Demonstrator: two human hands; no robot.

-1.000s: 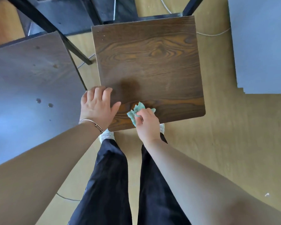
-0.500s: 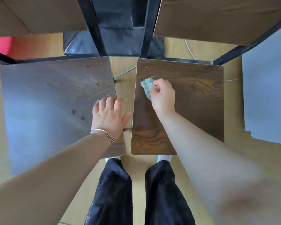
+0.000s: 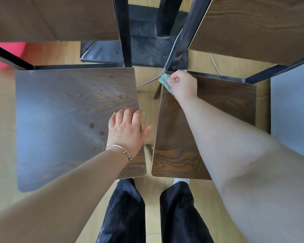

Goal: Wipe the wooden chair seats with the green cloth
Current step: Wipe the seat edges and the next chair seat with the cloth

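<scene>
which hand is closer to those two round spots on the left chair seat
Left. The left hand rests flat on that seat just beside the round spots; the right hand is across the gap, holding the green cloth.

No readable text, label, brand, number or sign is showing anywhere in the head view. A faint pale marking is sitting on the left leg of the person's black trousers (image 3: 123, 216) near the bottom edge, but it is too small and blurred to make out as letters. The two dark brown wooden chair seats (image 3: 68, 111) are bearing only wood grain and a few spots, no print.
</scene>
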